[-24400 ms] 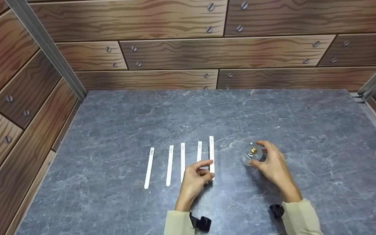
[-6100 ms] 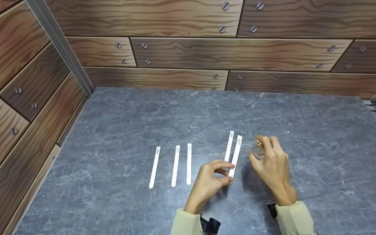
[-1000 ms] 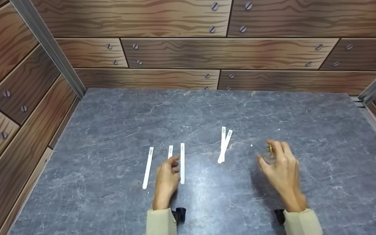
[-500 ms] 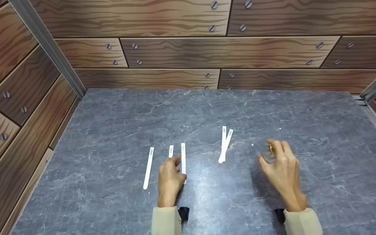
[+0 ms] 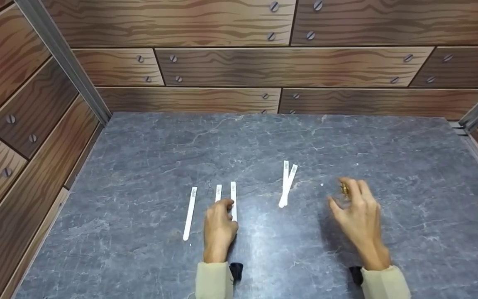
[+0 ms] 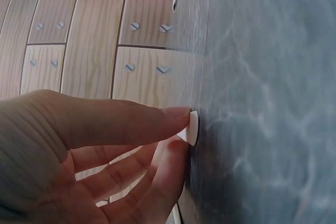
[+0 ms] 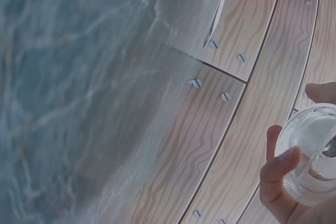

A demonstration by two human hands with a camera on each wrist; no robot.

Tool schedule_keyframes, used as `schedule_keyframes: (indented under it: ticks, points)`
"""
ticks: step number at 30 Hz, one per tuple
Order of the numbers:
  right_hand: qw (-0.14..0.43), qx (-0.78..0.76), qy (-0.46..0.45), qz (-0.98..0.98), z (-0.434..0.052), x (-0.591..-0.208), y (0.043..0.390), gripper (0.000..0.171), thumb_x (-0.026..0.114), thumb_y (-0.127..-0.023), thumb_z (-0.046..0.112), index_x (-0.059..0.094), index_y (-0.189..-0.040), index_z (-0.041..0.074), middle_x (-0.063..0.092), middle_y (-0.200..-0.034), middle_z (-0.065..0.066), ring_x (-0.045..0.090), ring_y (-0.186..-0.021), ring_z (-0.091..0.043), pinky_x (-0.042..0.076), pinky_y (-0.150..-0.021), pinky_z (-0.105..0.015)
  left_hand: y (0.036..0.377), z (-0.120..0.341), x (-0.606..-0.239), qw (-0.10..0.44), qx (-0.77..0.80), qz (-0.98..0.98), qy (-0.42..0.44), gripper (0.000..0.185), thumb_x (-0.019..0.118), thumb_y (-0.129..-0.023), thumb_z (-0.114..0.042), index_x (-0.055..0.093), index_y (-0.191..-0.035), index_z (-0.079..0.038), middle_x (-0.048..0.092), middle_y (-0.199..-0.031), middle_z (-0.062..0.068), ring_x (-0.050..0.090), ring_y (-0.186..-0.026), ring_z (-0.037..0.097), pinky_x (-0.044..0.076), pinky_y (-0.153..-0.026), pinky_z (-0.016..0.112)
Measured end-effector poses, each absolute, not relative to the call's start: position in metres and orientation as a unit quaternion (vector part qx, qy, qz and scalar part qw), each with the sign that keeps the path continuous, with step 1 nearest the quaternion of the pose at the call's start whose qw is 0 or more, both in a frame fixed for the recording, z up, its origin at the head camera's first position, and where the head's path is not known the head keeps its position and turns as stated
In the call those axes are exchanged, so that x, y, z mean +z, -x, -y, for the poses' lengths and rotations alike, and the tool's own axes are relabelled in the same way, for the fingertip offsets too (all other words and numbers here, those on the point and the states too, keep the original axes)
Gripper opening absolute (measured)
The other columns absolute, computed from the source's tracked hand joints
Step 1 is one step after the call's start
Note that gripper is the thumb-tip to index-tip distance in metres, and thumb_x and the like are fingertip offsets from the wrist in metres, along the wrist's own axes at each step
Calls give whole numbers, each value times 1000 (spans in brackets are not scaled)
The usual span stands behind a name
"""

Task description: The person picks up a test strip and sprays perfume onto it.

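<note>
My left hand (image 5: 220, 226) is at the right-hand strip of the left group, a narrow white paper strip (image 5: 233, 191) with small print at its far end. In the left wrist view, thumb and fingers pinch its rounded near end (image 6: 193, 128) close to the table. A second white strip (image 5: 218, 191) lies partly under that hand, and a third strip (image 5: 190, 214) lies farther left. My right hand (image 5: 358, 211) holds a small round clear glass vessel (image 7: 311, 124) with a gold top (image 5: 344, 189), mostly hidden behind the fingers in the head view.
Two more white strips (image 5: 286, 174) lie crossed at their near ends, between the hands. Tiny white specks (image 5: 322, 185) dot the grey marbled table (image 5: 172, 141). Wood-patterned panels (image 5: 222, 66) stand behind and at the sides.
Two strips from the earlier row of several now lie crossed farther right. Within the last second my left hand has shifted slightly right and closed on a strip end. The right hand stays put.
</note>
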State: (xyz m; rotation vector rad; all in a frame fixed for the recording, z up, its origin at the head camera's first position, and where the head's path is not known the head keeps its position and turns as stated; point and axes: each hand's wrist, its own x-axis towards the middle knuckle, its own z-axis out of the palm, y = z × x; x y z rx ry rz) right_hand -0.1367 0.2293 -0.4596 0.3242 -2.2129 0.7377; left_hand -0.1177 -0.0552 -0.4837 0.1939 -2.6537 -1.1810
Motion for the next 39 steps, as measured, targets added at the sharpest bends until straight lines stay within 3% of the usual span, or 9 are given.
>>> schedule_keyframes:
  ticks: [7,15,22,31,39]
  points:
    - [377,285,-126,872,-231,-460,136,50,87,-62,-7,64,-107,-5,62,-88,-21,62,-64,-36,54,-53,-54,117,55,-484,116,-415,900,-70,47,58,-65,24,75,-102,2,71,-85,8,60,-69,20,52,-62,38]
    - [378,282,-120,874,-232,-460,136,51,87,-61,-7,64,-107,-6,62,-89,-22,62,-63,-38,54,-53,-55,116,52,-485,149,-394,904,-64,43,62,-64,23,75,-97,0,72,-85,10,67,-74,32,55,-63,46]
    - [376,279,-119,875,-232,-460,136,52,88,-61,-7,64,-107,-6,63,-89,-22,62,-62,-38,54,-52,-54,116,52,-484,159,-388,905,-63,40,62,-65,22,75,-95,-2,73,-81,7,70,-76,32,56,-67,47]
    - [374,281,-118,876,-232,-459,136,52,88,-62,-7,64,-108,-6,63,-92,-24,62,-64,-40,54,-54,-56,116,55,-484,136,-392,908,-65,30,62,-63,20,65,-68,-10,61,-68,2,61,-64,28,51,-60,44]
    - [375,283,-117,875,-234,-461,134,50,86,-62,-8,64,-107,-6,63,-91,-23,63,-67,-40,54,-56,-57,116,55,-483,134,-382,914,-35,30,64,-64,18,64,-62,-12,60,-60,-2,60,-60,23,51,-59,43]
